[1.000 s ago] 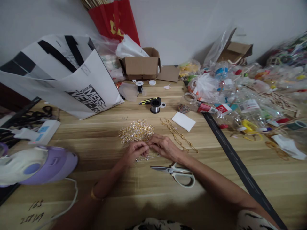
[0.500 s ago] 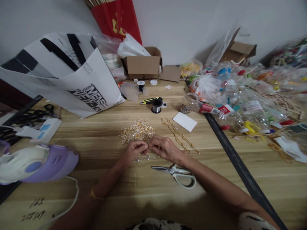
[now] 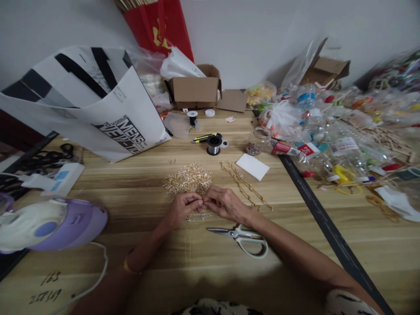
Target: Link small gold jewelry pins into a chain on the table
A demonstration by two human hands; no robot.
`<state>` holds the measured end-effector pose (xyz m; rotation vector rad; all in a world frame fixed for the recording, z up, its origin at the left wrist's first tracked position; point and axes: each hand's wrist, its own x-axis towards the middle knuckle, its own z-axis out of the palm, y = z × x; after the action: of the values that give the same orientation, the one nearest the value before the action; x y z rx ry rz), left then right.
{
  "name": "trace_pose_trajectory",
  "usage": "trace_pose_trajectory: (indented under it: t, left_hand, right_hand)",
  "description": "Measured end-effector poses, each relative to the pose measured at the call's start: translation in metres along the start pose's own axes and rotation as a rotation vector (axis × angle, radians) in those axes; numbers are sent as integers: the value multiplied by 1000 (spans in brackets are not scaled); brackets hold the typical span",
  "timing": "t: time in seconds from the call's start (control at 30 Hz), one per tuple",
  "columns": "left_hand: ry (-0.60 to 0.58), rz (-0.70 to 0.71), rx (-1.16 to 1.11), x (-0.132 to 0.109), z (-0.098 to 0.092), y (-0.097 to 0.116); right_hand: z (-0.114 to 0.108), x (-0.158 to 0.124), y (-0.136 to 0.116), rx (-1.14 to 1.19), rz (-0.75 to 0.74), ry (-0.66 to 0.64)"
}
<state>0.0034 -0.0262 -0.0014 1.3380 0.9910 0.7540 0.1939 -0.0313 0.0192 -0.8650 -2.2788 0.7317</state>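
The fingertips of the left hand (image 3: 187, 205) and the right hand (image 3: 225, 204) meet, thumbs and forefingers drawn in as if in a pinch. Anything between them is too small to make out, so I cannot tell whether either hand is clamped on something. Just under the fingers, a silver chain (image 3: 201, 216) lies on the table (image 3: 157, 271), partly hidden by the hands. Right beyond the fingertips is a loose pile of gold and clear beads (image 3: 188, 177).

A bracelet (image 3: 127, 266) circles the left wrist. Near the right forearm lie scissors (image 3: 233, 234), blades pointing left, the handles on the forearm's side. Beyond the right hand, gold chains (image 3: 251, 188) stretch out slantwise, with a white card (image 3: 252, 166) just past them.

Farther back stand a spool of wire (image 3: 214, 144), a yellow-and-black knife (image 3: 205, 138) beside it, and a jar (image 3: 257, 142) with small beads at its bottom. At the left are a purple-and-white device (image 3: 72, 223), a power strip (image 3: 65, 179) and a large white bag (image 3: 80, 124). An open box (image 3: 196, 92) sits at the back, near a red bag (image 3: 179, 28). Clear plastic bottles (image 3: 344, 146) crowd the right side, past a black strip (image 3: 311, 208).
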Motion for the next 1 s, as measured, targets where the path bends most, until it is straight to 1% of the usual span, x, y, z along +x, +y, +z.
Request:
trace_pose_trajectory:
  t: [0.1,0.17,0.23,0.33,0.43,0.53,0.67,0.77,1.0]
  left_hand:
    - [-5,5,23,0,0,0]
    - [-10,9,37,-1,0,1]
    - [-3,7,47,-1,0,2]
    - [8,1,54,-1,1,4]
    - [10,12,64,-1,2,6]
    - [21,26,90,-2,3,7]
    - [28,55,123,-2,5,8]
    - [26,87,181,-2,7,9]
    - [8,123,288,-2,6,5]
  right_hand:
    - [0,0,3,67,49,13]
    - [1,1,4,166,119,22]
    - [2,2,5,332,239,7]
    - [4,3,5,643,410,-58]
    - [8,3,6,830,446,-98]
    - [11,3,9,886,449,-114]
    - [13,3,12,900,479,-112]
    - [15,2,12,916,475,-121]
    - [19,2,15,911,526,-76]
